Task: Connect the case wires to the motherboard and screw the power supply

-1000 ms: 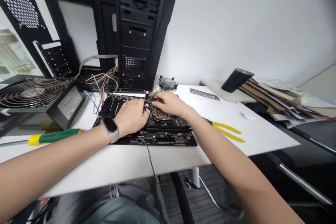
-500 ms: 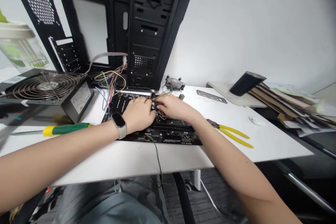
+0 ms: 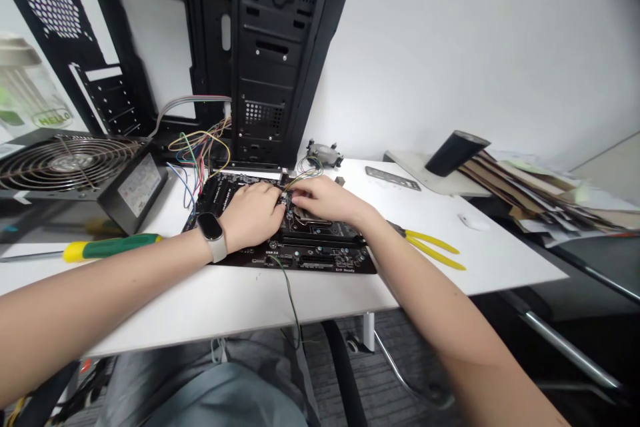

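1 white mouse [image 3: 473,221] lies near stacked papers [image 3: 525,190], with 1 lidded cup [image 3: 31,90] far left.

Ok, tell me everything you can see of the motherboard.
The motherboard is a dark circuit board lying flat on the white table, in front of the black case. Dark slots cross it; pale lettering along its near edge reads "USB 3.0" and "ErP Ready". A metallic socket shows partly beneath the right hand. The left hand rests on it; the right's contact is unclear. A thin green wire trails from it.
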Tool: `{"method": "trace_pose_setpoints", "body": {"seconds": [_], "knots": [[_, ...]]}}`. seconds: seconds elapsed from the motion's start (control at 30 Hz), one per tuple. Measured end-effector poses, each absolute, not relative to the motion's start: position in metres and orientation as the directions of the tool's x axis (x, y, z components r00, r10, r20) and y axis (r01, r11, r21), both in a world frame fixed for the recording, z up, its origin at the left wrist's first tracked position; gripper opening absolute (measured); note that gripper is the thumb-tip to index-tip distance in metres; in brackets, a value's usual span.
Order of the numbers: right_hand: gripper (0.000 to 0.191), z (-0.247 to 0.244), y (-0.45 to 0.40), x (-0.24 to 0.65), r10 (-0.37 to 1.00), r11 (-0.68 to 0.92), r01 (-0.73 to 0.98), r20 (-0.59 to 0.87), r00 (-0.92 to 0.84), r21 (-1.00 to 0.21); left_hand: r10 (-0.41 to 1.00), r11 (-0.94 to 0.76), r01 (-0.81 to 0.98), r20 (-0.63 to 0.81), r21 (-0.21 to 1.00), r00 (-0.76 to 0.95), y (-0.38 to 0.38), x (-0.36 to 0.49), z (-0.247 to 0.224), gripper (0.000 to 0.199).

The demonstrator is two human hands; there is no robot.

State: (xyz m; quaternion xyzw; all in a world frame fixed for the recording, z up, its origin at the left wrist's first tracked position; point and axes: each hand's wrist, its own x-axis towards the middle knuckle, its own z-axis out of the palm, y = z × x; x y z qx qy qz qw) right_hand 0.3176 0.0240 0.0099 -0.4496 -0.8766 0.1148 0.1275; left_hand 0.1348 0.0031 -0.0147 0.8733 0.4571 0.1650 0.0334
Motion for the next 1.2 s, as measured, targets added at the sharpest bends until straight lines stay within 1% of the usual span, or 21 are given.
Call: {"method": "trace_pose_setpoints", "body": {"seconds": [0.23,0.33,0.4,0.43,0.47,0.53,0.63,0.7,0.8,0.87,0.97,1.1,1.2], "knots": [[0.023,0.014,0.021,0.317,0.835,0.542,0.771,0.107,-0.540,-0.334,0.797,-0.602,0.740,0.281,0.300,0.535,0.005,0.130,-0.013,0.031],[0.022,0.024,0.019,0.322,0.844,0.526,0.765,0.116,-0.524,-0.372,0.784,-0.620,0.713,0.303,0.327,0.542,0.005,0.130,-0.013,0.035],[0.020,0.032,0.016,0.333,0.886,0.459,0.801,0.126,-0.447,-0.384,0.760,-0.648,0.685,0.328,0.332,0.561,0.005,0.129,-0.015,0.039],[0.022,0.037,0.015,0.340,0.915,0.401,0.834,0.114,-0.388,-0.380,0.743,-0.669,0.667,0.344,0.329,0.575,0.006,0.129,-0.015,0.041],[0.028,0.041,0.014,0.348,0.943,0.329,0.869,0.076,-0.325,-0.369,0.724,-0.689,0.647,0.360,0.326,0.589,0.006,0.128,-0.016,0.042],[0.034,0.049,0.013,0.366,0.969,0.190,0.916,-0.080,-0.232,-0.353,0.696,-0.717,0.611,0.384,0.334,0.606,0.007,0.128,-0.019,0.044],[0.035,0.055,0.012,0.387,0.912,0.030,0.934,-0.373,-0.171,-0.355,0.694,-0.720,0.576,0.375,0.388,0.615,0.009,0.128,-0.021,0.046],[0.039,0.057,0.011,0.394,0.853,-0.019,0.924,-0.488,-0.184,-0.381,0.687,-0.724,0.559,0.359,0.403,0.631,0.010,0.128,-0.022,0.047],[0.046,0.058,0.009,0.394,0.786,-0.014,0.905,-0.564,-0.253,-0.426,0.665,-0.745,0.553,0.342,0.374,0.664,0.011,0.128,-0.021,0.047],[0.043,0.058,0.007,0.391,0.759,-0.003,0.903,-0.588,-0.278,-0.430,0.655,-0.754,0.560,0.334,0.343,0.677,0.011,0.128,-0.021,0.044],[0.032,0.056,0.007,0.387,0.743,0.042,0.914,-0.599,-0.299,-0.404,0.654,-0.756,0.581,0.327,0.302,0.682,0.010,0.128,-0.020,0.039],[0.017,0.054,0.008,0.383,0.791,0.069,0.936,-0.553,-0.262,-0.345,0.664,-0.747,0.620,0.308,0.239,0.681,0.009,0.130,-0.019,0.034],[0.018,0.052,0.009,0.378,0.840,0.048,0.958,-0.508,-0.191,-0.282,0.667,-0.743,0.639,0.293,0.199,0.685,0.009,0.131,-0.019,0.031]]}}
